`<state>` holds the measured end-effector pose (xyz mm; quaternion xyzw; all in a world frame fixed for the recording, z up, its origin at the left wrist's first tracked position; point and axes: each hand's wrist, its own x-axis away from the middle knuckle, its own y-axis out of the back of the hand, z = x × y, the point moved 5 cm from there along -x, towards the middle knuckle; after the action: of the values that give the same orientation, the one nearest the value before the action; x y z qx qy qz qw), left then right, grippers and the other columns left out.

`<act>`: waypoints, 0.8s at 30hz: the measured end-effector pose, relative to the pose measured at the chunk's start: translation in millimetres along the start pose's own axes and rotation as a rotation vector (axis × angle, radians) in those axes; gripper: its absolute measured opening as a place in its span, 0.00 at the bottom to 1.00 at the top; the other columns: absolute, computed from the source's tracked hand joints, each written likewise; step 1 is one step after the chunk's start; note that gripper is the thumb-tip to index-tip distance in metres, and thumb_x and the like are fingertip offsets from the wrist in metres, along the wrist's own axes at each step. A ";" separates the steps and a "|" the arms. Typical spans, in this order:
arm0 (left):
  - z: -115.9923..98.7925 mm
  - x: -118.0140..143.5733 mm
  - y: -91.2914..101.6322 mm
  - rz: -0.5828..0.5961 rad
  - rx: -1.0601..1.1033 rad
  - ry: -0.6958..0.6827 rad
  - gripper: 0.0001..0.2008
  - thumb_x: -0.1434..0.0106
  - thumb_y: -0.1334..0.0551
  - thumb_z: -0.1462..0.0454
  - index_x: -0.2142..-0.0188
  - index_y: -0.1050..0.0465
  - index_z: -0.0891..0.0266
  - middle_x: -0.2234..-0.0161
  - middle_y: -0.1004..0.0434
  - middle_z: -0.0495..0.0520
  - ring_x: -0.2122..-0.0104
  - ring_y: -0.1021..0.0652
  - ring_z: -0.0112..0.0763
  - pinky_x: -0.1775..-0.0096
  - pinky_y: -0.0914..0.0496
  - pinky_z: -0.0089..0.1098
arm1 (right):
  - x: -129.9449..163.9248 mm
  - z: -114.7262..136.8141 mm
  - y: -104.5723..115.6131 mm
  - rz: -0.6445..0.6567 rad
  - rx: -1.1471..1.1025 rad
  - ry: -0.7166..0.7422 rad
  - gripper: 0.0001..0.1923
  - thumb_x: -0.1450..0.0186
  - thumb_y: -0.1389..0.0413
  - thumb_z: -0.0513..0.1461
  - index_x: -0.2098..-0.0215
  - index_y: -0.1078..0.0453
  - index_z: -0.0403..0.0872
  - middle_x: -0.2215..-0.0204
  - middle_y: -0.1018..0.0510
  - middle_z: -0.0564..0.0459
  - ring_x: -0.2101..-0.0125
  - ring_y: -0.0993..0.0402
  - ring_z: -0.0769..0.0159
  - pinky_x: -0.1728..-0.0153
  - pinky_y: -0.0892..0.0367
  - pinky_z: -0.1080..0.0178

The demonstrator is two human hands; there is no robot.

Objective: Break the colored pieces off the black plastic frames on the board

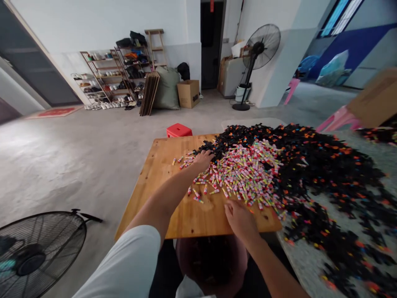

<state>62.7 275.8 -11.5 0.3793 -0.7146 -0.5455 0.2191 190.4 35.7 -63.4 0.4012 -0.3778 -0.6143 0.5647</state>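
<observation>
My left hand (204, 159) reaches across the wooden table to the near edge of a heap of small black plastic pieces (231, 134). Its fingers are stretched out and touch the black pieces. Close to the table's front edge, my right hand (238, 217) is curled closed; whatever may be inside its fingers is hidden. A small orange bit shows beside its knuckles. Between and beyond my hands lies a pile of small pink-and-white printed tubes (248, 169) with red and yellow-green ends. Several loose tubes (197, 193) are scattered left of the pile.
The wooden table (145, 182) meets a grey-topped surface (297, 256) on the right, covered in black pieces with orange bits. A dark-filled tub (214, 265) is below the front edge. A red stool (179, 130) stands behind; a fan (31, 258) is at lower left.
</observation>
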 end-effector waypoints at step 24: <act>-43.4 143.5 -17.6 -0.358 1.600 0.404 0.26 0.43 0.27 0.45 0.59 0.22 0.65 0.64 0.16 0.58 0.68 0.17 0.34 0.67 0.24 0.28 | -14.7 19.5 26.0 -0.227 -1.388 -0.144 0.15 0.36 0.36 0.49 0.60 0.33 0.50 0.71 0.19 0.56 0.81 0.31 0.69 0.80 0.33 0.65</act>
<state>11.1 135.1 -29.2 0.6181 -0.7616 0.1769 -0.0817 183.2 48.5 -30.9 -0.0563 0.1091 -0.7934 0.5962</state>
